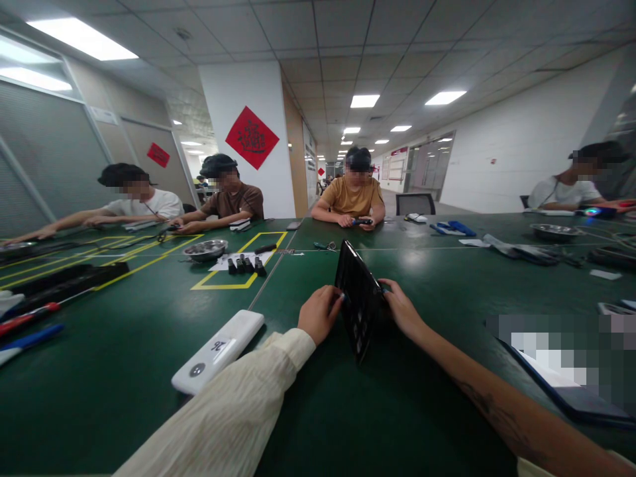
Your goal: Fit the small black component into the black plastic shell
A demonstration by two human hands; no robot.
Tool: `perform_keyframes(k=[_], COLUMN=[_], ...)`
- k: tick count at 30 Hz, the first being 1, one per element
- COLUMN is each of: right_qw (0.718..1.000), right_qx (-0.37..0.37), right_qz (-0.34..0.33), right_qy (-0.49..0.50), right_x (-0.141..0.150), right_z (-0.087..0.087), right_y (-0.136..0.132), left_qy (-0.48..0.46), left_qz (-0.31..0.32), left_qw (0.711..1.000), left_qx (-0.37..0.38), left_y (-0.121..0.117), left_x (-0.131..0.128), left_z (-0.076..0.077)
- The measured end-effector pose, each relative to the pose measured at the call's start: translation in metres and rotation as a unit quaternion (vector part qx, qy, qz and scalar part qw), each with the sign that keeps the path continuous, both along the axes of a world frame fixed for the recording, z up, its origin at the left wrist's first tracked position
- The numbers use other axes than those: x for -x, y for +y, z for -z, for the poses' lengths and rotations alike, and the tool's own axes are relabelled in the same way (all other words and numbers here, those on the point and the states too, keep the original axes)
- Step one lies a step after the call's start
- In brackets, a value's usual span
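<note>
A black, glossy tablet-like device (356, 301) stands steeply tilted on the green table in front of me. Its dark face is turned to the left and shows faint shapes. My left hand (320, 311), in a cream sleeve, has its fingers closed together at the left side of the device. On the other side my right hand (400, 308) grips the back edge; some of its fingers are hidden behind the panel. A white power bank (218, 351) with a number label lies left of my left forearm.
On the green table (308, 424), a metal bowl (205, 250) and several small black parts (246, 265) lie ahead left. Screwdriver-like tools (30, 318) are far left, a pixelated tablet (561, 371) right. Across the table, a person (352, 195) holds a dark object; others sit at both sides.
</note>
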State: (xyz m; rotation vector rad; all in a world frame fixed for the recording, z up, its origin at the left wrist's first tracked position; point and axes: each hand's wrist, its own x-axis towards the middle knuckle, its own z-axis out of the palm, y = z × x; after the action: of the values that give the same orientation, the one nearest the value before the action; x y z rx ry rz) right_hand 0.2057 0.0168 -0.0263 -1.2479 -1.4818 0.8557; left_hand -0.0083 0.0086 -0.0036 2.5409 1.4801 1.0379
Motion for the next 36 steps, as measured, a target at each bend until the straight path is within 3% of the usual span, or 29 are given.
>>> perform_keyframes(k=[9,15,20,27,36], right_qw=[1.0,0.999,0.998,0.999,0.999], right_qx=[-0.004,-0.005,-0.028,-0.016,-0.035], right_qz=[0.015,0.019,0.025,0.013,0.004], right_qy=[-0.025,-0.04,-0.048,-0.032,-0.013], right_x=[0.002,0.001,0.001,-0.002,-0.003], right_z=[-0.004,-0.006,-0.005,0.001,0.004], right_y=[-0.002,-0.004,-0.002,0.001,0.002], left_qy=[-0.092,-0.075,-0.021,-0.062,-0.128], left_qz=[0.026,0.02,-0.014,-0.065,0.0], left_qw=[0.994,0.994,0.996,0.992,0.987], left_qx=[0.053,0.075,0.081,0.088,0.097], left_y=[0.002,0.007,0.004,0.003,0.002], left_x=[-0.004,-0.003,-0.003,-0.003,-0.004], left_z=[0.008,0.015,0.013,0.008,0.006])
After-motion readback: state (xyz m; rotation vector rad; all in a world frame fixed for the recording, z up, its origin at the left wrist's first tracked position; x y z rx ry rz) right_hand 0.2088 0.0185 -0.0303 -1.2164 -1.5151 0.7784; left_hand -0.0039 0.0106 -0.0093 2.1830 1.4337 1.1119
